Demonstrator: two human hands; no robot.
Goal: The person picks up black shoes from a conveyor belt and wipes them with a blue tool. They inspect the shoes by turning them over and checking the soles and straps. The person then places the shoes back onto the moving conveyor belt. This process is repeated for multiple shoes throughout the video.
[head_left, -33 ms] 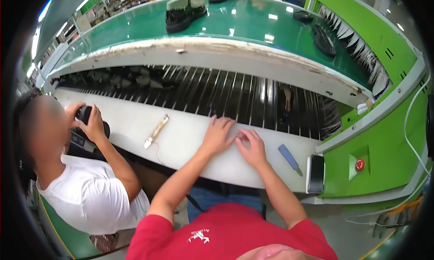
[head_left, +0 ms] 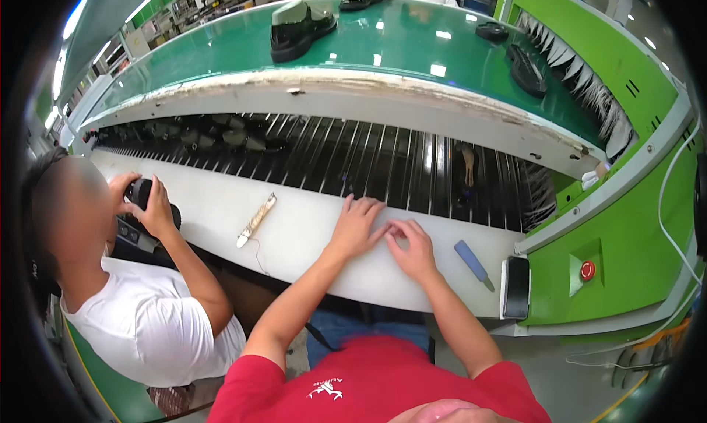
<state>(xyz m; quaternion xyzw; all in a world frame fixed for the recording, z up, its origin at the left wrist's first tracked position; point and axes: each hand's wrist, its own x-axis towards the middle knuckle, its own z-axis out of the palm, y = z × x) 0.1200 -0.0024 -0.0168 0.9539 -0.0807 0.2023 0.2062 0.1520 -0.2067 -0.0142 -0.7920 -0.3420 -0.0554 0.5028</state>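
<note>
Both hands flat on the white bench ledge (head_left: 294,239), near centre, holding nothing. Left hand (head_left: 356,224): palm down, fingers spread and loose, tips at the far edge of the ledge where the dark slatted rollers (head_left: 383,161) begin. Right hand (head_left: 412,248): just right of it, fingers curled down onto the surface; its index side touches the left hand's fingertips. Can't tell if anything small sits under the fingers.

On the ledge left of the hands: cream-handled brush tool (head_left: 256,219), lying diagonal, well apart. Right of the hands: blue-handled knife (head_left: 472,263), near the right hand, not touched. Further right, a black phone (head_left: 517,287) at the ledge end.

Far side: green conveyor belt (head_left: 412,47) with a black shoe (head_left: 300,27) on it. Left: co-worker in a white shirt (head_left: 147,327), gripping a dark object (head_left: 142,195) with both hands.
</note>
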